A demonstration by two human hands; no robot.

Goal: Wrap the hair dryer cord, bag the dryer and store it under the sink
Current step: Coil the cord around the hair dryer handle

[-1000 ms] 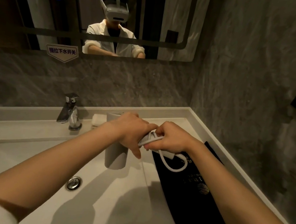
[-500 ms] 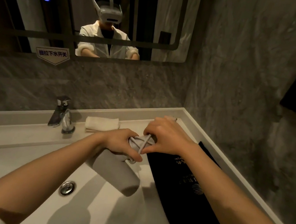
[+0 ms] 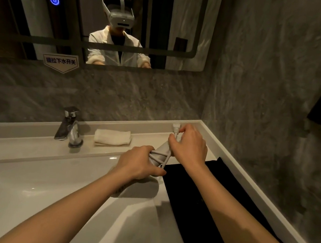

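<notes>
Both hands (image 3: 139, 164) apparently around the cord-wrapped dryer (image 3: 160, 156).

One camera only, worn on the head — it looks forward and down across the sink (image 3: 24, 191), close over both forearms, facing the mirror (image 3: 127, 25) and back wall. The basin's near edge seems cut off.

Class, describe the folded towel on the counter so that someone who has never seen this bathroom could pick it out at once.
Start at the chrome faucet behind the white sink. Just to its right, on the ledge against the stone wall, lies the folded towel. It is small, pale and soft, unlike the flat black bag at the counter's right side.
</notes>
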